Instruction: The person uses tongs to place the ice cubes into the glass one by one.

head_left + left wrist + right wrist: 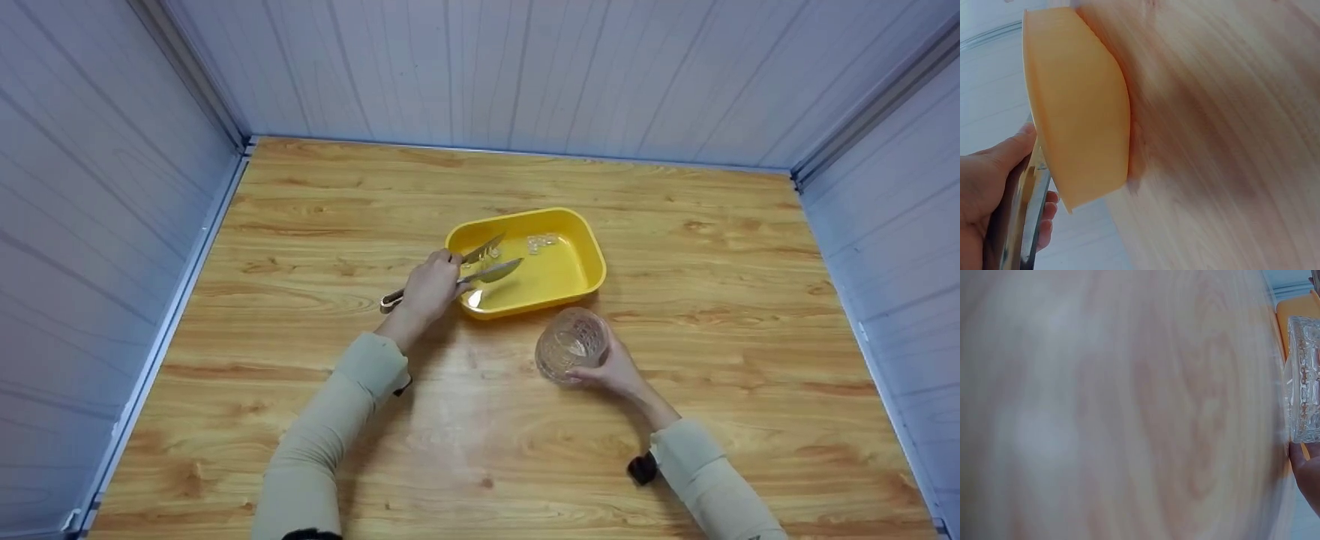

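Note:
My left hand [431,289] grips metal tongs [498,271] by the middle, at the left end of a yellow rectangular tub [598,276]. The two arms of the tongs are spread apart, their tips inside the tub. A group of small clear pieces [540,243] lies on the tub's floor near the back, and a few others [493,253] are by the tong tips. My right hand [619,369] holds a clear, patterned glass [561,351] around its side, just in front of the tub. In the left wrist view the tub's outer wall [1081,101] hides its inside.
Under everything is a wood-grain table [735,300]. Pale panel walls [480,75] stand at the back, left and right. A dark strap piece [642,469] sits at the right wrist.

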{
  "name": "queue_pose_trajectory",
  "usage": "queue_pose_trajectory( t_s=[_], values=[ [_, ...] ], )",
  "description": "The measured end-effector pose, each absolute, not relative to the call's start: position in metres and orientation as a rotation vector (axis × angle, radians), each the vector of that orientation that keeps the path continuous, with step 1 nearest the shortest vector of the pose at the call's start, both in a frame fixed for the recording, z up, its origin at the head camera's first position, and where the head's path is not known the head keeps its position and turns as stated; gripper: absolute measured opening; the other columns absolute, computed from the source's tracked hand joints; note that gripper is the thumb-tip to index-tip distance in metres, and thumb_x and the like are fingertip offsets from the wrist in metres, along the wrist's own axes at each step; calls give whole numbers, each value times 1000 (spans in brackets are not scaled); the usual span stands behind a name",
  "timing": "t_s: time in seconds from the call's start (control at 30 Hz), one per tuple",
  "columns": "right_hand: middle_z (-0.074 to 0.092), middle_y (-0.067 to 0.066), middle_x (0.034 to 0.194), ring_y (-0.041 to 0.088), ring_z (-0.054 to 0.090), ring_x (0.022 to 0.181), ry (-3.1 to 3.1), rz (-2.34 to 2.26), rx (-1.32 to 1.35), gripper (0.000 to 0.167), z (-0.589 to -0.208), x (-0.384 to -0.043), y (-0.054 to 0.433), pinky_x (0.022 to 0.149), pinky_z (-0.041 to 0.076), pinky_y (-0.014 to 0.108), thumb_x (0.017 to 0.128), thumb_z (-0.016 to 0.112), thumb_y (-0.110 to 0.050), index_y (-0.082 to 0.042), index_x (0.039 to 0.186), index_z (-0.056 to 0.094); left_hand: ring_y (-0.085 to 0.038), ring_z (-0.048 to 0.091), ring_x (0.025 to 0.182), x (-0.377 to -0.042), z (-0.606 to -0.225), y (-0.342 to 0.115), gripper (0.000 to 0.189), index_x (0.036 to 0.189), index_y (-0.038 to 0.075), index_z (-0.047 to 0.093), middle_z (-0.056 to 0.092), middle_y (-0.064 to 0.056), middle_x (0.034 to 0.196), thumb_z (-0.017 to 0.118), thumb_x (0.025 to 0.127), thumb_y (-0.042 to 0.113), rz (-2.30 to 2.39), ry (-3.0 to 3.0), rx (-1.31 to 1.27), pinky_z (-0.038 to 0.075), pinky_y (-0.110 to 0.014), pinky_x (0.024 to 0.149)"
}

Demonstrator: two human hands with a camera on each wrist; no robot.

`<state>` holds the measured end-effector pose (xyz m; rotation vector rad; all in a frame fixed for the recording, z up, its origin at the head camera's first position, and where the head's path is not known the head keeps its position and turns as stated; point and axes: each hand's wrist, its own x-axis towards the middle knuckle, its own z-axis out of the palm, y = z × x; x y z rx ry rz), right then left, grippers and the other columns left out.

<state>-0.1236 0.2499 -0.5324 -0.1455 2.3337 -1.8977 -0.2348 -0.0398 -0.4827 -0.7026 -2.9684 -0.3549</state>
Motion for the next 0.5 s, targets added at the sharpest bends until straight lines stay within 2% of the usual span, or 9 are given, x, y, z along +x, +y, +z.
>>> queue_pose_trajectory(
  t_s=[0.5],
  values=[
    [31, 26, 133, 35, 30, 121, 2372, -1865, -147, 98, -533, -124, 250, 101, 20, 42, 55, 78, 6, 8, 135, 21, -27, 55, 84, -242, -475, -34, 38, 99, 0, 62, 56, -15, 96, 61, 82, 34, -199, -3039, -814, 49, -39, 66]
  ],
)
